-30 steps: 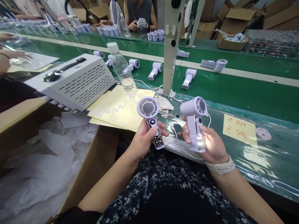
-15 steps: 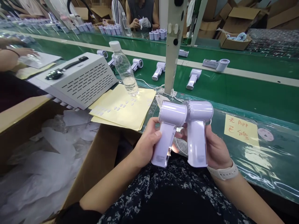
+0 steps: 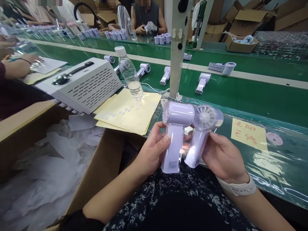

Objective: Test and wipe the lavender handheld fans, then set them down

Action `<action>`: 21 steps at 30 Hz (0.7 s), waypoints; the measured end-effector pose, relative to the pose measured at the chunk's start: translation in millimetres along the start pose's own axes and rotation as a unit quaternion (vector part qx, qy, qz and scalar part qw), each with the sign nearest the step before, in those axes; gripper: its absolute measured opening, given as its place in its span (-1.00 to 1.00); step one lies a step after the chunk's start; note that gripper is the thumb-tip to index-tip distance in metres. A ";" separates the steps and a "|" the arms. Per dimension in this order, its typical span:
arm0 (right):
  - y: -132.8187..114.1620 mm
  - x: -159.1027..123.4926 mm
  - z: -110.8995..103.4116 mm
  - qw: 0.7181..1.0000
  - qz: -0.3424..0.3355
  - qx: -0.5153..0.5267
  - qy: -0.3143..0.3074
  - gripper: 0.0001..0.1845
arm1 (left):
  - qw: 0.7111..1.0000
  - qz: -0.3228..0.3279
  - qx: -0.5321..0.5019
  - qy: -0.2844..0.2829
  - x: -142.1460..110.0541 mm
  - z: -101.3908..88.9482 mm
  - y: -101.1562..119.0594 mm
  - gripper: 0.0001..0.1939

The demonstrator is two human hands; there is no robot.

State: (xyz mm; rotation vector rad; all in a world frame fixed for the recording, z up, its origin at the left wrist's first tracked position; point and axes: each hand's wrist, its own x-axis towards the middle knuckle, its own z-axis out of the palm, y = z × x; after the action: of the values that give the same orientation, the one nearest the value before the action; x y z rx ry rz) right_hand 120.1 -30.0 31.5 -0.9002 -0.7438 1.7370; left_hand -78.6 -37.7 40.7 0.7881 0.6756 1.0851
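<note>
Two lilac handheld fans are held up side by side over the near edge of the bench. My left hand (image 3: 154, 147) is closed round the handle of the left handheld fan (image 3: 173, 144), whose smooth plain side faces me. In my right hand (image 3: 223, 155) is the right handheld fan (image 3: 197, 144), tilted, with its round slatted grille towards me. The two fan heads touch or overlap; I cannot tell which. Fingers behind both handles are partly hidden. Beyond them the bench surface carries a white cable and a scrap of cloth, mostly covered by the fans.
A water bottle (image 3: 131, 75) stands on yellow paper (image 3: 127, 117) beside a grey vented metal box (image 3: 84, 85). A white post (image 3: 177, 54) rises from the bench. More fans (image 3: 203, 82) lie on the green belt (image 3: 252, 93). At left, a carton (image 3: 96, 173) holds plastic bags. Co-workers sit across and at left.
Both fans have been turned from their button and circuit side to their plain backs and brought together. Over the last half second the right fan has rotated, showing its slatted grille.
</note>
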 end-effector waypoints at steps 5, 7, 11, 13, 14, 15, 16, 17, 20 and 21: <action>-0.6 3.5 3.9 0.999 0.019 0.018 0.025 -0.64 | 1.000 -0.009 -0.012 0.027 7.7 -2.0 -7.8 -0.51; -2.2 3.9 4.9 0.998 0.028 0.033 0.037 -0.61 | 0.999 -0.003 -0.017 0.051 9.4 -2.5 -9.3 -0.49; -2.8 4.1 5.7 0.997 0.054 0.045 0.045 -0.67 | 0.999 0.014 -0.010 0.036 11.2 -1.4 -9.1 -0.46; -2.1 3.9 5.8 0.996 0.058 0.046 0.046 -0.74 | 1.000 0.012 -0.003 0.020 11.1 -0.8 -8.5 -0.48; -1.7 3.7 5.8 0.996 0.056 0.047 0.044 -0.77 | 1.000 0.009 0.002 0.017 11.0 -0.8 -8.4 -0.49; -1.4 3.5 5.8 0.997 0.052 0.047 0.038 -0.78 | 1.000 0.005 0.005 0.013 10.9 -1.1 -8.4 -0.49; -1.1 3.4 5.6 0.997 0.046 0.046 0.029 -0.78 | 1.000 0.001 0.007 0.009 10.9 -1.8 -8.6 -0.47; -1.0 3.4 5.4 0.998 0.037 0.046 0.019 -0.78 | 1.000 -0.007 0.007 0.006 11.0 -2.7 -9.0 -0.45; -1.4 4.1 4.8 0.999 0.010 0.050 -0.013 -0.76 | 0.999 -0.038 -0.013 0.011 12.3 -5.6 -10.4 -0.32; -1.7 4.4 4.6 0.998 0.006 0.054 -0.021 -0.76 | 0.999 -0.044 -0.018 0.018 12.9 -6.3 -10.7 -0.30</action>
State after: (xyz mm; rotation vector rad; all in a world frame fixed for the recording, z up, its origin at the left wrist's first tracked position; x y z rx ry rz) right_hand 116.1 -25.6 34.3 -0.7979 -0.6679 1.7935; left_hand -74.1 -27.0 27.1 0.7038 0.7130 1.0312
